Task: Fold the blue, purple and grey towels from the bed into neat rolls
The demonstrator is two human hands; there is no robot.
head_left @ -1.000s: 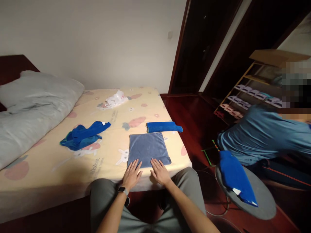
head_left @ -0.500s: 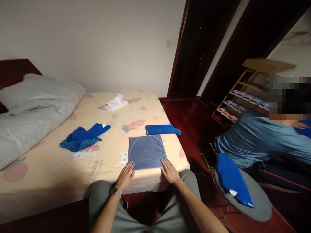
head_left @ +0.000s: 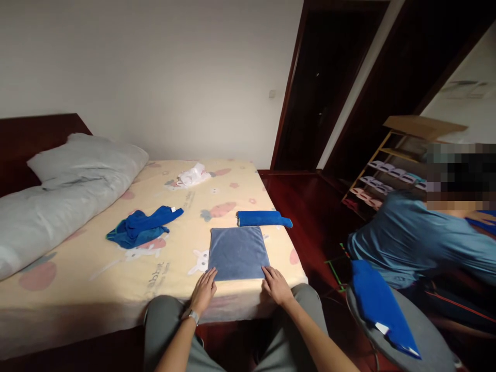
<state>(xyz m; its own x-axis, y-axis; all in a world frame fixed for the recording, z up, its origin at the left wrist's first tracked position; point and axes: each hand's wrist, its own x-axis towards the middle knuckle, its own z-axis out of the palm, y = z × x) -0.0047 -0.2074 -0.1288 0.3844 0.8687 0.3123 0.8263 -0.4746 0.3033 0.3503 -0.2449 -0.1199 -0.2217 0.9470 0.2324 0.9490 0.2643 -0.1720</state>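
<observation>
A square grey-blue cloth lies flat near the bed's front edge. My left hand rests at its near left corner, fingers stretched out and touching it, thumb apart. At the near right corner lies my right hand, also open, its fingertips on the cloth's edge. Just beyond the cloth is a folded, long blue cloth, one end reaching the bed's right side. Farther left, a crumpled blue cloth with a white tag sits on the sheet.
A white plastic bag lies farther back on the patterned bed sheet. Grey bedding covers the left side. To the right, another blue cloth rests on a round grey stool, near a person in a blue shirt and a shoe rack.
The view has tilted upward, so everything sits lower in the picture. Both hands stay at the grey-blue cloth's near corners, drawn slightly back toward its edge.
</observation>
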